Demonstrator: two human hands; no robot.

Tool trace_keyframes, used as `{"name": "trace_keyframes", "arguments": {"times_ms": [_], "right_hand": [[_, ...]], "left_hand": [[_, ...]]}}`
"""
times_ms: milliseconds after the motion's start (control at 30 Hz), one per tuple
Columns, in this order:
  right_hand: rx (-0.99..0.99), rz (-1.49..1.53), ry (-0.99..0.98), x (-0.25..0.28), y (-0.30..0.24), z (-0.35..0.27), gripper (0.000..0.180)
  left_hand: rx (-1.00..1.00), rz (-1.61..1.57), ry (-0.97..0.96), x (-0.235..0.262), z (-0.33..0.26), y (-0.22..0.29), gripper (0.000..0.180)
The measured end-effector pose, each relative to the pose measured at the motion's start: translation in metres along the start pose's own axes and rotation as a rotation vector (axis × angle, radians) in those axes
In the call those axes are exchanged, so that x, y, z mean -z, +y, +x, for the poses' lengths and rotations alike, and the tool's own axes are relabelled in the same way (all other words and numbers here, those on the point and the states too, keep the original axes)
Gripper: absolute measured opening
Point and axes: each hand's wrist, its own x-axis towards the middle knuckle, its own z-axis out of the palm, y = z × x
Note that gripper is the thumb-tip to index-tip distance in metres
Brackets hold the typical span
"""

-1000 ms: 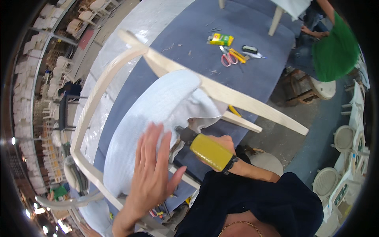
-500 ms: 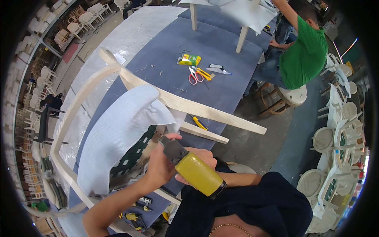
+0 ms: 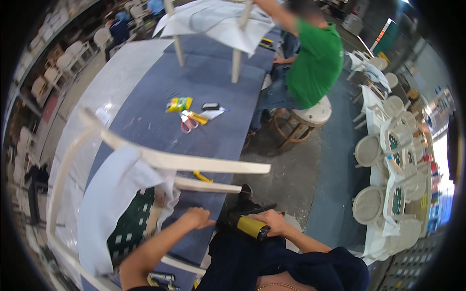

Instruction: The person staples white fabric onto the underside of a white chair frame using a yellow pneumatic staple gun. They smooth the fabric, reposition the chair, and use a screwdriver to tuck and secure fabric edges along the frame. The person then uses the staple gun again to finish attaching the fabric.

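Note:
My right hand [image 3: 273,222] grips a yellow and black power tool that looks like a staple gun [image 3: 252,226], held low in front of my body, beyond the table edge. My left hand [image 3: 198,218] is to its left, apart from it, with loosely bent fingers and nothing visible in them. Beside that hand a pale wooden chair frame [image 3: 208,162] lies tipped over on the table. Its seat has light blue-grey fabric [image 3: 104,194] folded round the edge and dark green woven webbing [image 3: 130,225] showing underneath.
On the blue-grey table cover [image 3: 145,116] lie scissors [image 3: 188,124], a yellow cutter [image 3: 198,117], a green-yellow packet [image 3: 178,104] and a yellow-handled tool [image 3: 203,177]. Another chair [image 3: 236,63] stands beyond. A person in green [image 3: 315,65] sits on a round stool [image 3: 315,114]. Chairs [image 3: 367,206] line the right.
My hands have come apart; the right now holds the tool alone, lower and to the right. The view has swung right, so the chair and table appear further left.

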Motion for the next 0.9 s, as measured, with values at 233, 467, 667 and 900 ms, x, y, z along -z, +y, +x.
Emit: {"name": "trace_keyframes", "arguments": {"times_ms": [233, 467, 667, 900], "right_hand": [[-0.479, 0.061, 0.365, 0.046, 0.172, -0.066, 0.056], [-1.264, -0.002, 0.385, 0.050, 0.424, -0.163, 0.070], [-1.395, 0.045, 0.398, 0.099, 0.478, -0.250, 0.072], [-1.412, 0.036, 0.534, 0.132, 0.484, -0.302, 0.079]], "left_hand": [[-0.003, -0.586, 0.292, -0.031, 0.103, 0.050, 0.051], [-0.032, -0.831, 0.445, -0.033, 0.271, 0.139, 0.045], [0.069, -1.041, 0.477, 0.055, 0.346, 0.185, 0.044], [0.173, -1.590, 0.495, 0.149, 0.417, 0.176, 0.036]]}}
